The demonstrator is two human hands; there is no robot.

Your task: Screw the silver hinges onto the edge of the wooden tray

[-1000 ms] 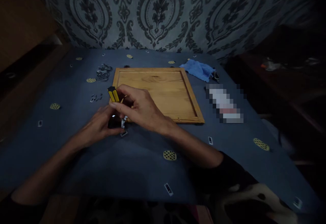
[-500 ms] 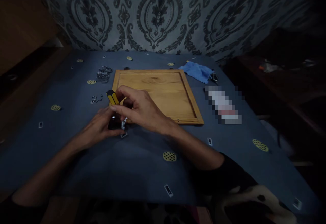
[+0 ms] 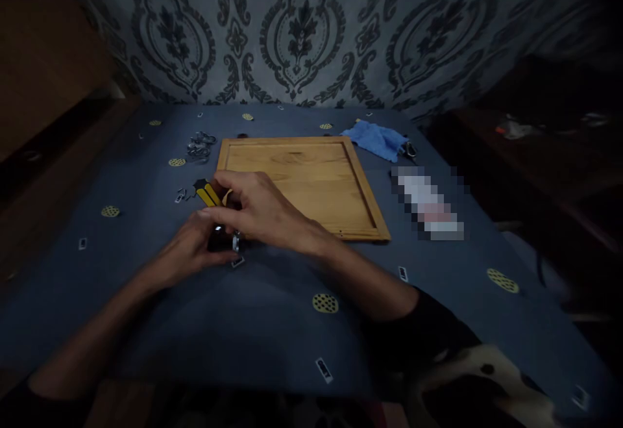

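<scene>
My right hand (image 3: 260,210) is closed around a screwdriver with a yellow and black handle (image 3: 207,193), which sticks out to the upper left. My left hand (image 3: 192,249) is curled around a small dark object (image 3: 217,238) with a shiny metal part (image 3: 235,242), held on the blue cloth just off the near left corner of a wooden frame (image 3: 370,204). What the dark object is I cannot make out. The two hands touch over it.
A pile of metal hooks (image 3: 198,144) and a few small metal bits (image 3: 182,194) lie left of the frame. A blue rag (image 3: 377,137) sits at its far right corner, a blurred-out item (image 3: 431,204) to its right. The blue patterned tablecloth (image 3: 272,324) meets a patterned wall.
The screwdriver handle has tipped lower and further left in my right hand. Both hands stayed at the frame's near left corner; the view shifted slightly.
</scene>
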